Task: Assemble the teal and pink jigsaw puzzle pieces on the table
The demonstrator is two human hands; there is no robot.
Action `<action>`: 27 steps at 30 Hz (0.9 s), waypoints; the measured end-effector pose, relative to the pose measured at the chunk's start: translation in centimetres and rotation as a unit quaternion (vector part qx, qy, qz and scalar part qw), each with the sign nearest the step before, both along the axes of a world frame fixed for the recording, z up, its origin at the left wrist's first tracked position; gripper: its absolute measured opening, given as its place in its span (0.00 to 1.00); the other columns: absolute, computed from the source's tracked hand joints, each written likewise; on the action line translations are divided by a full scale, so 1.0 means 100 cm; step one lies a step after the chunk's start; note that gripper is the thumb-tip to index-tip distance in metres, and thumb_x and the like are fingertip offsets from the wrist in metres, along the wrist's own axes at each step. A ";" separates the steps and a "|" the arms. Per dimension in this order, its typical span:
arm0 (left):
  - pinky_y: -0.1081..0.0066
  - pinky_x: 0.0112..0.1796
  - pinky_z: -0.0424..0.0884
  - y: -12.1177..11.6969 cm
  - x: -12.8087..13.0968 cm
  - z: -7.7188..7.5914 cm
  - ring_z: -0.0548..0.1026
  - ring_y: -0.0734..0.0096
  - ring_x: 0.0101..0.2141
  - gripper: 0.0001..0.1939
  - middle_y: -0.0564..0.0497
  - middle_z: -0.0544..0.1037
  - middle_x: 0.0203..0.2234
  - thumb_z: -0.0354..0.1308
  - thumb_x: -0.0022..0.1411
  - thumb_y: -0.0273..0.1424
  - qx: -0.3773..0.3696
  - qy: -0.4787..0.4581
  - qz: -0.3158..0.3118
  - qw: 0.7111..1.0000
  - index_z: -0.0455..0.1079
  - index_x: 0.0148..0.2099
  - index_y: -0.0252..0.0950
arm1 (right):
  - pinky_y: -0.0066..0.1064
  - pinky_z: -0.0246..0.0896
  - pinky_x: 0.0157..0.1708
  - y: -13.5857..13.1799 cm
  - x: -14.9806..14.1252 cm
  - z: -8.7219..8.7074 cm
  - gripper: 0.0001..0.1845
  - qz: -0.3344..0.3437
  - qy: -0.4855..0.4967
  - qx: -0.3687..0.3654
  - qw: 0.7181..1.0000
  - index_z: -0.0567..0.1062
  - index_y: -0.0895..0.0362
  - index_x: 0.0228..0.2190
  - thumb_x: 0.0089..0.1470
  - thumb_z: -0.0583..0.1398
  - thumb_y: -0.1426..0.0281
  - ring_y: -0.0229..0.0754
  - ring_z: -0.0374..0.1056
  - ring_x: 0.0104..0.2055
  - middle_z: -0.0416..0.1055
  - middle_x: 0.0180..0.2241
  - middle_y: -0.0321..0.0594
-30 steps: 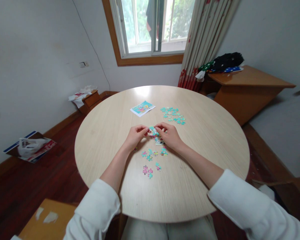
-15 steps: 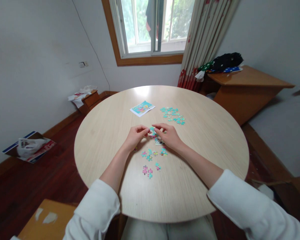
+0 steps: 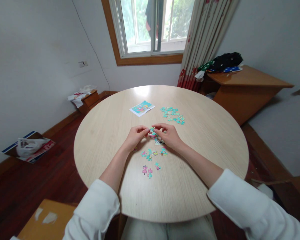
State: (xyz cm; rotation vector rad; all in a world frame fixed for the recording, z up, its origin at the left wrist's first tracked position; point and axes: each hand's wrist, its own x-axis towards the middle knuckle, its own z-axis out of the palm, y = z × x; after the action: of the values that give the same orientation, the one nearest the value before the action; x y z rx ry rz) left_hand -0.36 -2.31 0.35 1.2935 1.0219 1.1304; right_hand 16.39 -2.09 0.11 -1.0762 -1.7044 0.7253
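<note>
On the floor at the left, a crumpled white plastic bag (image 3: 27, 146) lies on a printed board (image 3: 48, 145); its contents cannot be made out. The board's red band carries white lettering, too small to read beyond what looks like an "N". Farther back, white papers and plastic (image 3: 81, 94) lie on a small wooden cabinet (image 3: 91, 99).

On the round tabletop (image 3: 100, 133), the left hand (image 3: 138, 135) has thumb and fingers close together at the left edge of the partly joined puzzle (image 3: 158, 141); its grip cannot be told. Near it lie loose pink and turquoise pieces (image 3: 145, 169), and at the far side a picture sheet (image 3: 142, 108). The right hand (image 3: 169, 135), fingers bent narrowly, covers the puzzle's right part; its grip is unclear too. Mostly turquoise pieces (image 3: 177, 114) lie beyond it.
</note>
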 end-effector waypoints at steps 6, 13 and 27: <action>0.74 0.28 0.63 0.003 -0.001 -0.004 0.67 0.78 0.24 0.12 0.49 0.76 0.24 0.63 0.48 0.37 0.001 -0.021 0.015 1.000 0.73 0.28 0.31 | 0.33 0.62 0.31 0.011 0.008 -0.003 0.10 -0.050 0.006 0.007 0.999 0.80 0.58 0.34 0.50 0.61 0.68 0.41 0.70 0.33 0.78 0.34 0.44; 0.75 0.27 0.62 0.006 -0.001 -0.004 0.66 0.79 0.23 0.10 0.50 0.75 0.22 0.62 0.48 0.35 -0.002 -0.044 0.052 0.998 0.72 0.26 0.32 | 0.34 0.66 0.35 0.026 0.020 -0.012 0.11 -0.089 0.010 0.002 0.996 0.81 0.58 0.33 0.48 0.60 0.70 0.41 0.71 0.33 0.79 0.35 0.43; 0.70 0.33 0.67 0.004 0.002 -0.008 0.72 0.71 0.27 0.07 0.49 0.77 0.25 0.55 0.54 0.30 0.121 0.162 0.094 0.975 0.72 0.28 0.33 | 0.32 0.65 0.33 0.033 0.023 -0.019 0.13 -0.082 -0.035 -0.029 0.996 0.80 0.60 0.35 0.48 0.58 0.69 0.40 0.70 0.31 0.78 0.32 0.44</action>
State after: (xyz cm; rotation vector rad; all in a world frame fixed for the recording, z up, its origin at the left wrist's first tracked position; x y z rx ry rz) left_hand -0.11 -1.92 -0.41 1.6420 1.2975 1.2406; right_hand 18.70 1.22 -1.78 -1.2792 -1.6403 0.6434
